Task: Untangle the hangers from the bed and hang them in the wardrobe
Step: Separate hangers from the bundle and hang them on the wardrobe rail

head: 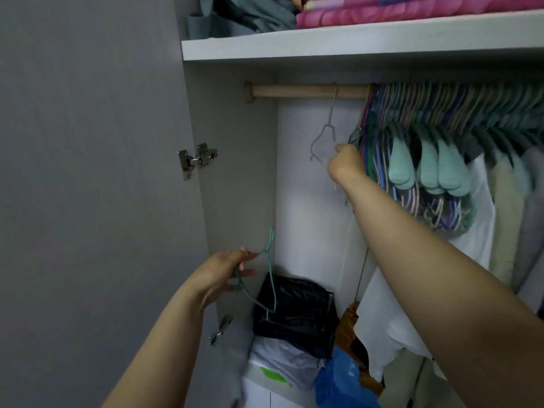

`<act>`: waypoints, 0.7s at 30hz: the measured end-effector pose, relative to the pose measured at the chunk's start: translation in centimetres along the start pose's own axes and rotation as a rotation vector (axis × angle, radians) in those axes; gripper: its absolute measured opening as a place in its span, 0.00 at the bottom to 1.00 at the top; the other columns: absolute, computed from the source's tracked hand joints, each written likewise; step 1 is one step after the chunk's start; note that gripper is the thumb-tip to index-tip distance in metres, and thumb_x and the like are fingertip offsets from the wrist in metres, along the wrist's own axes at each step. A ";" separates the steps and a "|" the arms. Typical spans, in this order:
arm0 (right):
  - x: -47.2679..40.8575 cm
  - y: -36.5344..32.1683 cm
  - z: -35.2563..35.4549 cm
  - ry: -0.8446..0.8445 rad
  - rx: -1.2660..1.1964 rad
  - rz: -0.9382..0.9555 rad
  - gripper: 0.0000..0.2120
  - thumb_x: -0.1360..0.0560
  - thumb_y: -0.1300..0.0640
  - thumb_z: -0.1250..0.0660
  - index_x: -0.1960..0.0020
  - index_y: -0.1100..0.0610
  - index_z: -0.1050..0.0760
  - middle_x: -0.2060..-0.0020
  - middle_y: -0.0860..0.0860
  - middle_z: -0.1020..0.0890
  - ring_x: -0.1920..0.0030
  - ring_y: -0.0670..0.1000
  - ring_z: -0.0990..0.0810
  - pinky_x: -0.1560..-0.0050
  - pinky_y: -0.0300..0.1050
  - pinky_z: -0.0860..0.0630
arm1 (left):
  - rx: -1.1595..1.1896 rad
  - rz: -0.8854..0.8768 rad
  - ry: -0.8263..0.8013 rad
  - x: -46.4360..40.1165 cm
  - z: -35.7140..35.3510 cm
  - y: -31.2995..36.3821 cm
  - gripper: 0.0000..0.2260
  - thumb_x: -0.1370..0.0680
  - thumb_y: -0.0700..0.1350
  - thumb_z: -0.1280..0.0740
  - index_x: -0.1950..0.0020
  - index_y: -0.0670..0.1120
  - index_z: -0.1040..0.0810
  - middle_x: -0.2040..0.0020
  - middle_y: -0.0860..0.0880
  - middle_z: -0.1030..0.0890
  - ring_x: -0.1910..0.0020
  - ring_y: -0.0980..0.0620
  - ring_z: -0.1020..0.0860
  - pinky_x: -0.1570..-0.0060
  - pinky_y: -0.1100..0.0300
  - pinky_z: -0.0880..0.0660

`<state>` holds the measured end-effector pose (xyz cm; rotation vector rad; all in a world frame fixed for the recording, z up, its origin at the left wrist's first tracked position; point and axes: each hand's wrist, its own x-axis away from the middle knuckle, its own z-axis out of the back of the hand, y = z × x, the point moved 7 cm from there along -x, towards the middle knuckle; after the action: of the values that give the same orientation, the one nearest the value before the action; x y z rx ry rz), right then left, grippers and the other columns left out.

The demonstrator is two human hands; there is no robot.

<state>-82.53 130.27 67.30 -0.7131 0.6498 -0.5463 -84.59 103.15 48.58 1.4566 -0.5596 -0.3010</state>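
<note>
While a white hanger dangles by its hook from the wooden rod, its frame falling straight down, the right hand closes fingers on its lower wire, which the hand largely hides. Low at the wardrobe's open door, the left hand pinches a green hanger, hook pointing up, long axis near vertical. Crowded hangers blur together at right.

One hanger hangs on the rod, left of the packed hangers.
</note>
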 end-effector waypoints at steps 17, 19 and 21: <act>4.8 4.3 -1.8 0.275 -0.366 -0.066 0.26 0.22 0.70 0.47 0.24 0.64 0.45 0.27 0.63 0.43 0.29 0.56 0.39 0.45 0.23 0.51 | -0.020 -0.521 -0.062 1.0 -0.1 3.9 0.20 0.16 0.46 0.46 0.67 0.48 0.29 0.33 0.60 0.26 0.47 0.49 0.19 0.43 0.54 0.29; 5.9 4.0 -2.2 0.286 -0.381 -0.008 0.25 0.22 0.69 0.47 0.25 0.64 0.46 0.26 0.61 0.45 0.27 0.55 0.41 0.42 0.24 0.53 | -0.006 -0.572 -0.090 1.1 -1.0 4.7 0.18 0.18 0.48 0.44 0.66 0.46 0.29 0.30 0.59 0.28 0.46 0.49 0.19 0.41 0.58 0.28; 6.5 3.7 -2.4 0.283 -0.392 0.047 0.25 0.22 0.68 0.47 0.25 0.63 0.44 0.26 0.59 0.43 0.27 0.53 0.41 0.41 0.24 0.52 | -0.010 -0.615 -0.096 1.0 -1.9 6.2 0.16 0.20 0.49 0.44 0.65 0.45 0.29 0.29 0.58 0.30 0.45 0.50 0.19 0.39 0.61 0.28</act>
<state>-78.91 127.41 60.90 -0.9938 1.0532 -0.4845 -83.64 104.93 54.81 1.5855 -0.1697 -0.8588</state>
